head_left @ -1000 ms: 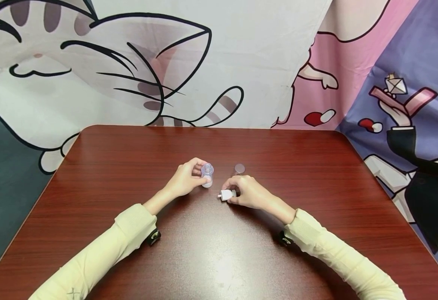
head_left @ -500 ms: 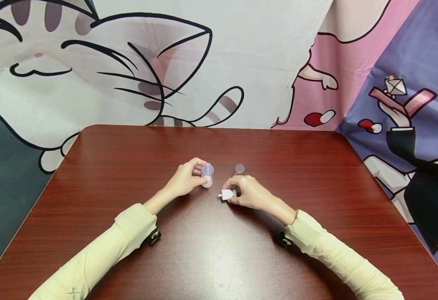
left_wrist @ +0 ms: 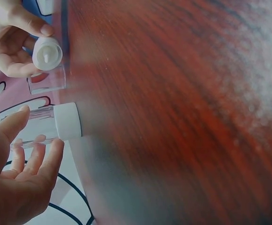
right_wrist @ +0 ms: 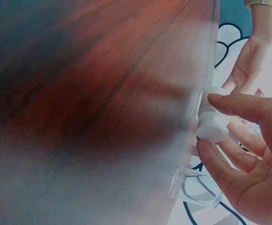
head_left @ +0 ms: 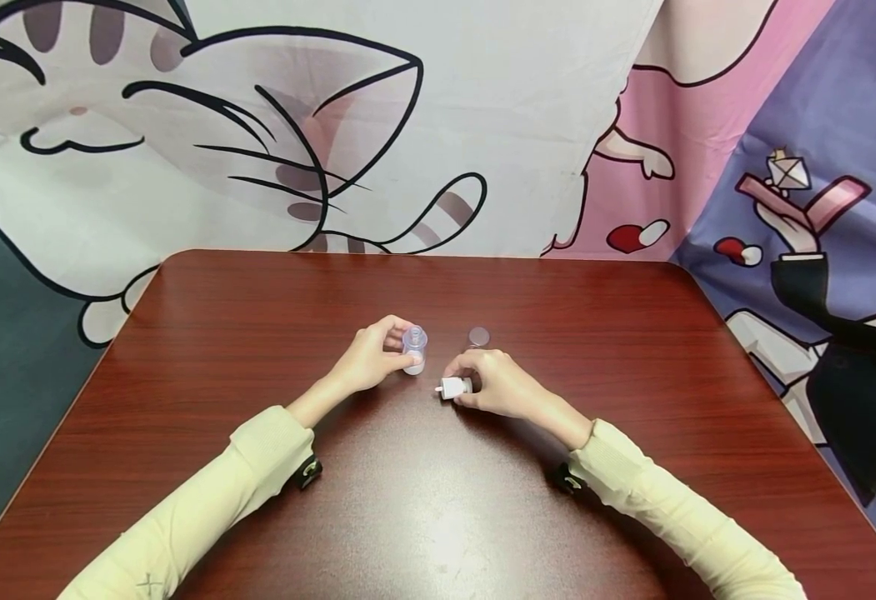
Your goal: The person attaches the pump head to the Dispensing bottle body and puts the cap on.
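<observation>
A small clear bottle with a white base [head_left: 414,338] stands upright on the table, its narrow neck uncovered at the top. My left hand [head_left: 366,357] holds it from the left, thumb on the near side and fingers behind. In the left wrist view the white base [left_wrist: 68,121] meets the tabletop. To the right, my right hand [head_left: 499,383] pinches a white pump top [head_left: 454,388] lying sideways, its thin stem pointing left toward the bottle. That pump top [right_wrist: 213,117] sits between thumb and fingertips in the right wrist view.
Just behind the right hand stands a small clear cap [head_left: 478,337], partly hidden; the right wrist view shows this see-through cap [right_wrist: 197,187] below the fingers. A dark red wooden table [head_left: 295,292] spreads around both hands. Cartoon-printed cloth [head_left: 528,125] hangs behind its far edge.
</observation>
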`<state>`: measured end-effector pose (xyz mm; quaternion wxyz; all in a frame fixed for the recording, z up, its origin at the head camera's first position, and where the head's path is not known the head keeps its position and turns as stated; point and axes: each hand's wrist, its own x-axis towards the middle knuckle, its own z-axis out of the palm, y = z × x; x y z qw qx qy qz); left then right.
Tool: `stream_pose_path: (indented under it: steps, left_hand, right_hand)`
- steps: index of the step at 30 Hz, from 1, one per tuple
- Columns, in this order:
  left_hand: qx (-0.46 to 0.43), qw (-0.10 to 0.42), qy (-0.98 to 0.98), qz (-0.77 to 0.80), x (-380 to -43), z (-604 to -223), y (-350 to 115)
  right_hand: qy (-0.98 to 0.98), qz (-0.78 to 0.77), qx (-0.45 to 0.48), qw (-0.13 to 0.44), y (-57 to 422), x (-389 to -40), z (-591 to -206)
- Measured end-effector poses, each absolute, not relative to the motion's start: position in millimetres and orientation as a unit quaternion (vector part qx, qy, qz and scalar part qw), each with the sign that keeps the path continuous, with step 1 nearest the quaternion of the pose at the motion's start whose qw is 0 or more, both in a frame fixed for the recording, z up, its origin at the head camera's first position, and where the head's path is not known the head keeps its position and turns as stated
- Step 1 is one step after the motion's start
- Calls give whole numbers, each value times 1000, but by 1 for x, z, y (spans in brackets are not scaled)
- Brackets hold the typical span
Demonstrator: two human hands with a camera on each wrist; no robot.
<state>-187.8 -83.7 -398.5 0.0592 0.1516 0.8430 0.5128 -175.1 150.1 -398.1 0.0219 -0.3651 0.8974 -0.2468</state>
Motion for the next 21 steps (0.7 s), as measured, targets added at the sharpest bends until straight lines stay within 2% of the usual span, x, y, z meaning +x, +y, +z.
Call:
stream_pose_path:
  steps: [21]
  left_hand:
    - [151, 53, 853, 498, -187, -399, -84]
  right_hand:
    - [893, -284, -349, 25, 148, -173, -391]
